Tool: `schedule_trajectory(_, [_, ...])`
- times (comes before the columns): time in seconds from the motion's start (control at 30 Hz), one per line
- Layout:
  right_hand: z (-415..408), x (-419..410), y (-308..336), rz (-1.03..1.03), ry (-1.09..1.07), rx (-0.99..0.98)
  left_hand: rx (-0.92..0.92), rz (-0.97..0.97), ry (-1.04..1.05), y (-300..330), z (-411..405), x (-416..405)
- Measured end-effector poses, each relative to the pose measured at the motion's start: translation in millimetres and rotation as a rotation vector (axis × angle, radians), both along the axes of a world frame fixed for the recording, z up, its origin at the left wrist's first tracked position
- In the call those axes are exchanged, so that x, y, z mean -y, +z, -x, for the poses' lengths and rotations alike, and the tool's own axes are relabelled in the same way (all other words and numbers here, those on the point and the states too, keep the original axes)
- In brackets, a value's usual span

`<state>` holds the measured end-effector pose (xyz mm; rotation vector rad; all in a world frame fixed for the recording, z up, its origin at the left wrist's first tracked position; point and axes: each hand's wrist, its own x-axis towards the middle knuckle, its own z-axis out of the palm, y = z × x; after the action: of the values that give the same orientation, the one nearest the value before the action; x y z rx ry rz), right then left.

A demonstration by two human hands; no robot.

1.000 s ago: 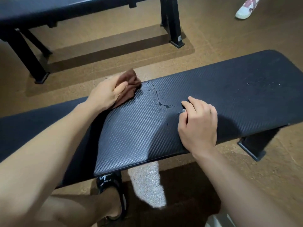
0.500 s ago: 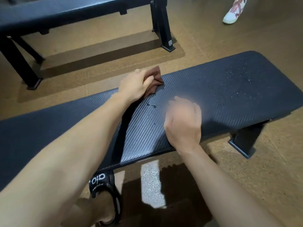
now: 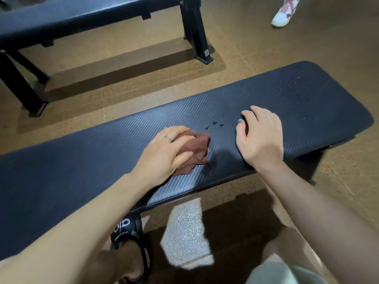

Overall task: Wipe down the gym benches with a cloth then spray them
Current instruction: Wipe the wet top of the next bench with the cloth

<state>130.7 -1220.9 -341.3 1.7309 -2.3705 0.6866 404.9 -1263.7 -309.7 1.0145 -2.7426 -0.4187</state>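
The desk [image 3: 287, 103] under my hands has a black padded top with a fine woven, carbon-like texture, mostly matt with a soft sheen; a few wet drops [image 3: 214, 124] glisten near its middle. The cloth [image 3: 196, 152] I press is soft brown fabric, crumpled. The floor [image 3: 256, 37] looks like speckled brown rubber, rough and dull. The far bench [image 3: 82, 15] has a smoother, glossier black top on matt black metal legs.

Your near bench [image 3: 276, 103] has a black textured pad. On it lie the crumpled brown cloth [image 3: 194, 153] under your left hand [image 3: 164, 154], your right hand [image 3: 259, 136] resting flat, and a few dark droplets [image 3: 214, 123] between them.
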Motion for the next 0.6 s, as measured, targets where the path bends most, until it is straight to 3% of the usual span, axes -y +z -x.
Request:
schedule_trajectory(0.1, [-1.8, -1.6, -2.5, 0.086, 0.025, 0.029, 0.005, -0.022, 0.035, 0.7, 17.1, 38.5])
schedule_trajectory(0.27, [0.8, -3.2, 3.6, 0.001, 0.034, 0.047, -0.05, -0.056, 0.236, 1.8, 50.2, 64.5])
schedule_trajectory(0.43, [-0.5, -4.1, 2.0, -0.05, 0.041, 0.038, -0.052, -0.056, 0.027, 1.7, 17.0, -47.7])
schedule_trajectory(0.6, [-0.7, -2.0, -0.1, -0.028, 0.03, 0.033, 0.11, 0.154, -0.1, -15.7, -3.9, -101.1])
